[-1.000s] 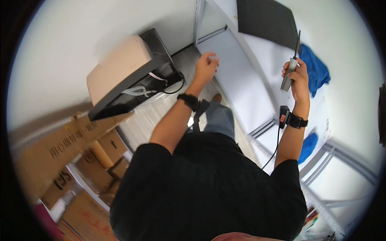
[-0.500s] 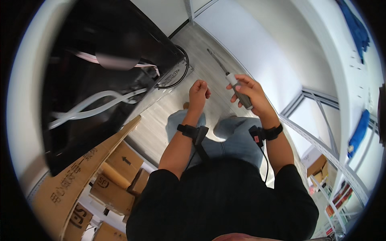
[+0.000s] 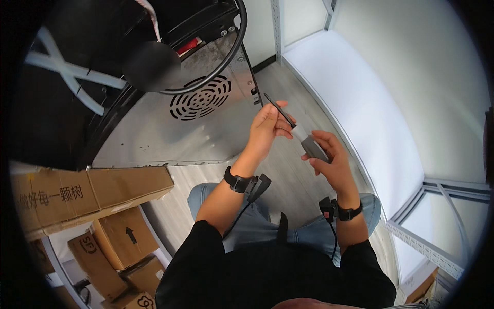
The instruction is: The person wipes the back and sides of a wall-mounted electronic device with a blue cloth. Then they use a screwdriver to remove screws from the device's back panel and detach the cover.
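A screwdriver (image 3: pixel 315 148) with a grey handle, a pale collar and a dark shaft slants up and to the left in front of me. My right hand (image 3: pixel 333 160) is closed round its handle. Thumb and fingers of my left hand (image 3: pixel 265 131) pinch the shaft near its tip. Just beyond the tip stands a machine with a bare metal panel (image 3: pixel 149 134), which has a round slotted vent (image 3: pixel 201 98). Several screw heads line the panel's far edge, close to my left hand.
A black cable (image 3: pixel 243 36) loops over the machine's top. Translucent tubes (image 3: pixel 72 72) cross its dark side. Cardboard boxes (image 3: pixel 128 180) are stacked at the lower left. A white shelf with a metal frame (image 3: pixel 355 98) runs along the right, over the wood-look floor (image 3: pixel 180 216).
My left hand has gone from a loose fist beside the screwdriver to pinching its shaft. The view has shifted, bringing the vented metal panel into fuller sight. My right hand still holds the handle.
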A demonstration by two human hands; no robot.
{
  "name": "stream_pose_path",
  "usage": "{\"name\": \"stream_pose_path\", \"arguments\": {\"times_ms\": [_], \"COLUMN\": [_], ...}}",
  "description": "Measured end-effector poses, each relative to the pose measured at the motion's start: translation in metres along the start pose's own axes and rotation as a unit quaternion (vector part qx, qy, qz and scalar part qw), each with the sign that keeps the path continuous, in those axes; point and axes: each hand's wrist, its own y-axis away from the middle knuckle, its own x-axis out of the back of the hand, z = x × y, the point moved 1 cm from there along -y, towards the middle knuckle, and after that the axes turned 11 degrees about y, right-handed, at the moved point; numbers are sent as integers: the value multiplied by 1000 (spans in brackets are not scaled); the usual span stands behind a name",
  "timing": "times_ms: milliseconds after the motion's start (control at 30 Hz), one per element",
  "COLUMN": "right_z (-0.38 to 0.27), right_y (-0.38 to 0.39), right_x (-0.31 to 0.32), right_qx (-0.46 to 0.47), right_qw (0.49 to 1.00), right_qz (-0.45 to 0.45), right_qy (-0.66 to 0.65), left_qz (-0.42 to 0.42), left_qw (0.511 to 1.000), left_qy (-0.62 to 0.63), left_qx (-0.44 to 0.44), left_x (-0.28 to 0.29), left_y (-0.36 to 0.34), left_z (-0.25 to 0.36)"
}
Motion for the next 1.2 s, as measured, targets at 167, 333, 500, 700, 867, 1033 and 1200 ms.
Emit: {"name": "stream_pose_path", "arguments": {"times_ms": [167,333,500,700,867,1033,1200], "right_z": [-21,-53,-68,-72,-69,-71,-71], "right_y": [29,43,42,42,42,43,43], "right_x": [4,-2,-21,-26,-30,-33,-35], "right_qx": [97,254,288,289,288,264,269], "right_qw": [995,956,950,951,950,957,955], "right_qz": [28,103,112,99,112,116,126], "right_qy": [24,110,54,38,40,23,20], "left_qz": [-21,-47,-43,-74,-72,-61,-61], "left_qw": [996,992,983,978,980,977,978], "left_qy": [-31,-3,38,37,29,21,36], "left_qx": [-86,-119,-177,-193,-184,-201,-196], "left_x": [-30,-65,-71,-62,-64,-63,-65], "left_y": [5,14,18,20,23,19,18], "left_z": [33,66,79,85,90,88,89]}}
